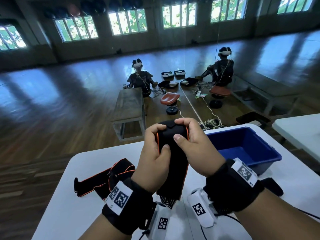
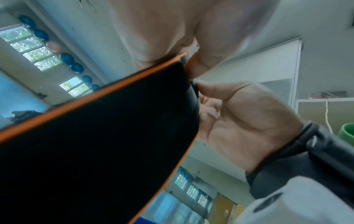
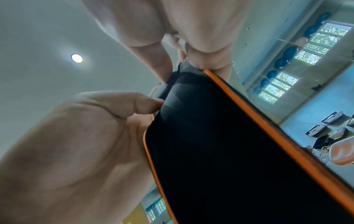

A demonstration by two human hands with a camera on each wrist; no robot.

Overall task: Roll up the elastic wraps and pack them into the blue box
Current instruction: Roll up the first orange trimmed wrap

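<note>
- A big hall with a dark polished wood floor (image 1: 52,94) and a row of bright windows (image 1: 76,28) along the far wall; two seated people wearing white headsets (image 1: 137,64) sit well off beyond a low grey bench (image 1: 129,106).
- Close by, a white rounded-corner table (image 1: 83,196) carries the work.
- A deep blue plastic box (image 1: 259,149) stands on the table's right side, just beside the right hand; nothing shows inside it.
- A long black elastic wrap with orange edging (image 1: 173,161) is held up above the table between both hands, its top end curled over into the start of a roll, its tail hanging down towards the wrists.
- A second black wrap with orange trim (image 1: 103,179) lies loosely folded on the table to the left, unrolled.
- The left hand (image 1: 154,153) curls its fingers over the rolled top, thumb pressed on the front.
- The right hand (image 1: 194,144) grips likewise, fingers over the top, thumb on the fabric.
</note>
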